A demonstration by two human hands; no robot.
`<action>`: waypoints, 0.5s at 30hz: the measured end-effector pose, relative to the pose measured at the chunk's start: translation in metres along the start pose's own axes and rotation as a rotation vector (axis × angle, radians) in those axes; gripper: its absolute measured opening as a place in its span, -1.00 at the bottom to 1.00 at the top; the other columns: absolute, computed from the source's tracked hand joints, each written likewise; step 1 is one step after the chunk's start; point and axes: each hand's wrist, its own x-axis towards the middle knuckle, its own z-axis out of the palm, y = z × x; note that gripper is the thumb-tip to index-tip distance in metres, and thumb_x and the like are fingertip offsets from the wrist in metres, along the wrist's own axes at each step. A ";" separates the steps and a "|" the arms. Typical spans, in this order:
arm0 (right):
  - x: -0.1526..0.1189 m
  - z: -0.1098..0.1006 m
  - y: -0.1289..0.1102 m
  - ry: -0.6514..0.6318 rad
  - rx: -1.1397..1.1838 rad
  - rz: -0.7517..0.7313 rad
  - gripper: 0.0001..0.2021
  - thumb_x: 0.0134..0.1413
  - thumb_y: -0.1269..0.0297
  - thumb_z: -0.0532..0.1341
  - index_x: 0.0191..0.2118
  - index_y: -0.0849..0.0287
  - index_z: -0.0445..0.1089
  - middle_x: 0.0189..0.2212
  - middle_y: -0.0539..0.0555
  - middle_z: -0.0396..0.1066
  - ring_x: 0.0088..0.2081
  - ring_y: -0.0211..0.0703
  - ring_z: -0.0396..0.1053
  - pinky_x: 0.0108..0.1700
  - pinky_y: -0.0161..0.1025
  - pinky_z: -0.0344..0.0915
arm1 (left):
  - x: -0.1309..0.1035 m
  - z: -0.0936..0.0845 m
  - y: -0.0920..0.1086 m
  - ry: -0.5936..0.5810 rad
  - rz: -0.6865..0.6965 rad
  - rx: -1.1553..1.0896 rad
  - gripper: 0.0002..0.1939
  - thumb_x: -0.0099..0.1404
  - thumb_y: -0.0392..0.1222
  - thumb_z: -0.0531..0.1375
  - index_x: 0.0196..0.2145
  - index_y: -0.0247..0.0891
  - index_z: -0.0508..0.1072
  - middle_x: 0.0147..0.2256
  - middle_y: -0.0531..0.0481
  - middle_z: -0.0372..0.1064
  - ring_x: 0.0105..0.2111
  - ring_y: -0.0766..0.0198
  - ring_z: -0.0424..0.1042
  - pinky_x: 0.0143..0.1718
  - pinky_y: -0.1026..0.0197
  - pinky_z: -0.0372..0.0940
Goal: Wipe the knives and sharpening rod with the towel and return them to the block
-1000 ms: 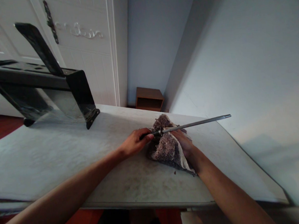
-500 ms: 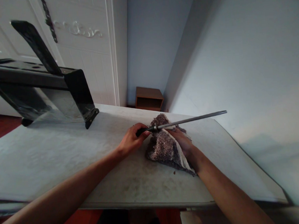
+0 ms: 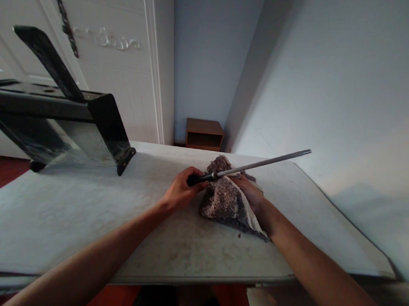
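A long grey metal rod [image 3: 267, 161] with a black handle [image 3: 199, 178] lies at a slight slant above the table, its tip pointing right. My left hand [image 3: 185, 189] is closed round the black handle. Beneath the rod is a shaggy brown-grey cloth [image 3: 224, 200] with a pale backing, bunched on the table. My right hand [image 3: 249, 192] grips the cloth from the right, near the base of the rod; its fingertips are hidden by the folds.
A pale, stained table [image 3: 150, 174] spans the view. A black metal frame with clear panels [image 3: 107, 126] stands at its left. White cabinet doors [image 3: 117, 80], a small brown box-shaped shelf [image 3: 204, 133] and a pale wall [image 3: 342, 93] lie beyond. A small dark crumb sits near the cloth.
The fingers of my left hand have shifted slightly on the handle, which has turned a little. The rod, the cloth and my right hand are otherwise almost where they were.
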 end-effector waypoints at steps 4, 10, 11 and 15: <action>0.000 -0.002 0.000 -0.009 0.013 0.012 -0.72 -0.35 0.20 0.50 -0.43 0.11 0.50 -0.49 0.01 0.57 -0.24 0.06 0.56 -0.17 -0.09 0.48 | 0.000 0.001 -0.004 -0.091 0.015 -0.052 -0.68 0.10 0.00 0.27 -0.30 -0.29 0.39 -0.40 0.04 0.36 -0.38 0.26 0.30 -0.34 0.24 0.20; -0.004 0.002 0.000 0.027 0.033 -0.002 -0.75 -0.39 0.27 0.48 -0.48 0.10 0.46 -0.53 0.02 0.55 -0.25 0.10 0.56 -0.19 -0.06 0.48 | -0.002 0.001 -0.002 -0.229 0.009 -0.126 -0.62 0.20 0.06 0.22 -0.20 -0.31 0.43 -0.30 -0.01 0.41 -0.29 0.23 0.34 -0.28 0.23 0.21; -0.005 0.004 0.000 0.033 0.033 -0.006 -0.76 -0.39 0.27 0.47 -0.49 0.09 0.45 -0.53 0.02 0.55 -0.25 0.10 0.55 -0.20 -0.06 0.48 | -0.002 0.001 -0.002 -0.235 -0.003 -0.148 -0.62 0.21 0.07 0.21 -0.21 -0.31 0.44 -0.32 -0.01 0.40 -0.30 0.24 0.33 -0.29 0.24 0.20; -0.004 0.006 0.000 0.058 0.014 -0.010 -0.80 -0.35 0.25 0.45 -0.53 0.07 0.43 -0.54 0.03 0.54 -0.25 0.10 0.54 -0.22 -0.06 0.47 | -0.002 0.004 -0.002 -0.253 -0.098 -0.310 -0.58 0.18 0.14 0.23 -0.26 -0.32 0.43 -0.46 0.07 0.30 -0.46 0.35 0.22 -0.45 0.30 0.08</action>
